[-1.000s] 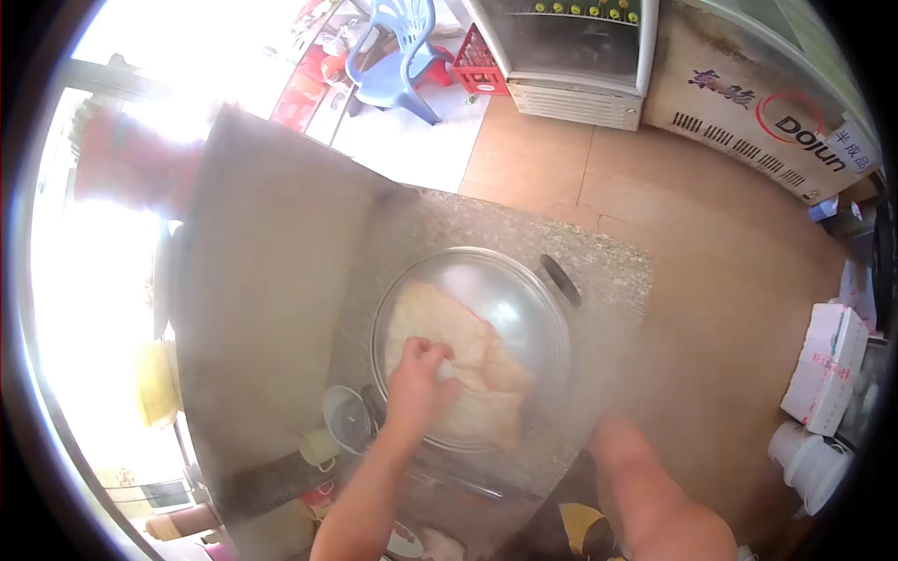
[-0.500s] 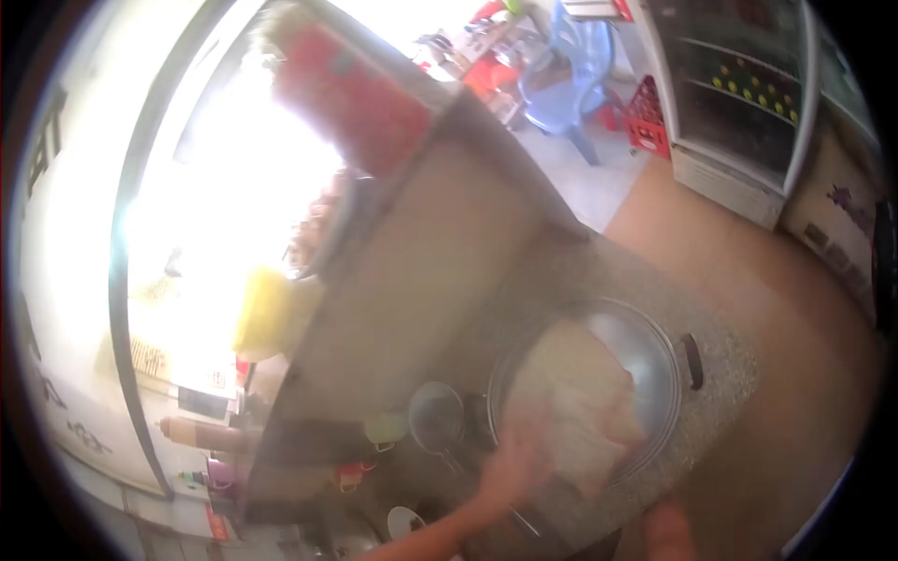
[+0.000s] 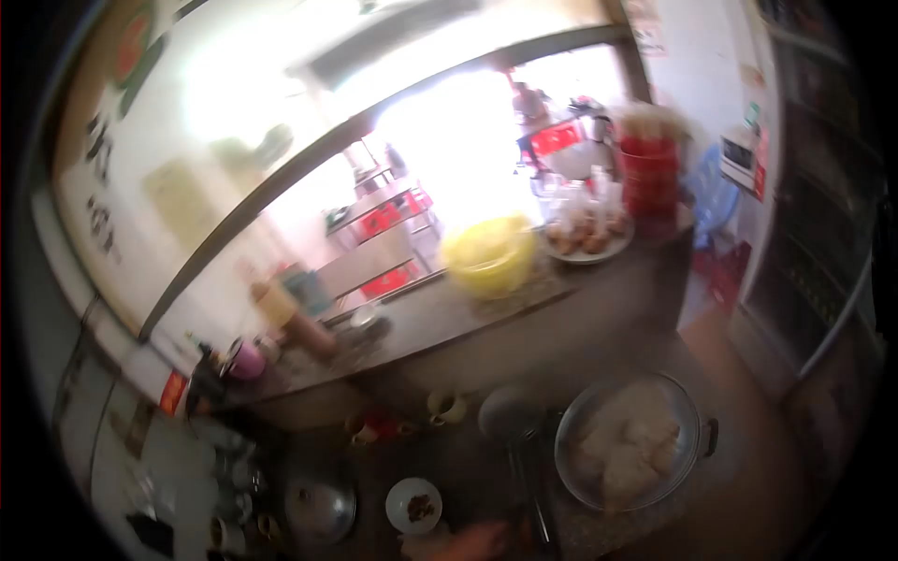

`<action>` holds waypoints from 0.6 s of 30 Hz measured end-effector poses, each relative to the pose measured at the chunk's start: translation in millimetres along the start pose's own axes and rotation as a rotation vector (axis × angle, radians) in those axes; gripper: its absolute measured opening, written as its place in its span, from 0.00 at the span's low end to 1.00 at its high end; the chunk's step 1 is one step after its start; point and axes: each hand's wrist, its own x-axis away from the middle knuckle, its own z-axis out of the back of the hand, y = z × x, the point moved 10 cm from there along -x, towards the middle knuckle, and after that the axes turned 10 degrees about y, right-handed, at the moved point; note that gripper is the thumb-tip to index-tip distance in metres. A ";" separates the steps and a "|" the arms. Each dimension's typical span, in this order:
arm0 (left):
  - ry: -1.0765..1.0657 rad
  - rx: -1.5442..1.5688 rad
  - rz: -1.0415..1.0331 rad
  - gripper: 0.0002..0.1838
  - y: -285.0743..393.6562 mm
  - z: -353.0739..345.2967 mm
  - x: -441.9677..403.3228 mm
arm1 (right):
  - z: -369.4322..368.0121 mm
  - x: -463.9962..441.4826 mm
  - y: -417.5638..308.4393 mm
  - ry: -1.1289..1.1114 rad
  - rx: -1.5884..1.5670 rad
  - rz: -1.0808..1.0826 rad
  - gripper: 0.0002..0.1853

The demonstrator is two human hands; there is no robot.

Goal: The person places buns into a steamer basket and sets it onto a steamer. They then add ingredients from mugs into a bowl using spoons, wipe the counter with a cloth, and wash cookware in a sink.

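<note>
White bowl (image 3: 397, 506), one; one hand's fingers (image 3: 470, 541) near it, blurred: cannot tell spread or hold.

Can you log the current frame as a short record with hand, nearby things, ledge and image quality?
View: head camera
Hand: one hand at the bottom edge; left or right and grip unclear
Nearest thing: white bowl holding brown pieces; contact cannot be told
To the bowl's right: ladle-like utensil, then round metal pan
In pan: pale food
On ledge: yellow tub, plate of brown items, red containers
Image quality: blurred, window glare
</note>
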 end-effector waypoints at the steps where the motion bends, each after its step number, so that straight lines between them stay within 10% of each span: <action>1: 0.026 -0.051 0.026 0.22 -11.3 7.7 6.9 | -5.4 8.5 -12.4 -0.029 0.022 0.051 0.24; 10: 0.745 0.589 0.758 0.20 -200.7 -11.2 302.2 | -144.5 61.5 -29.7 -0.452 0.398 0.884 0.25; 11: 0.779 0.509 0.934 0.19 -224.3 -35.5 366.6 | -147.7 76.3 -43.1 -0.613 0.486 0.695 0.27; 15: 1.170 0.651 1.702 0.12 -328.7 -313.4 693.7 | -103.6 162.7 -150.5 -0.607 0.480 0.624 0.26; 18: 1.074 0.955 2.028 0.13 -212.6 -415.1 838.9 | -82.8 210.1 -225.2 -0.513 0.498 0.699 0.22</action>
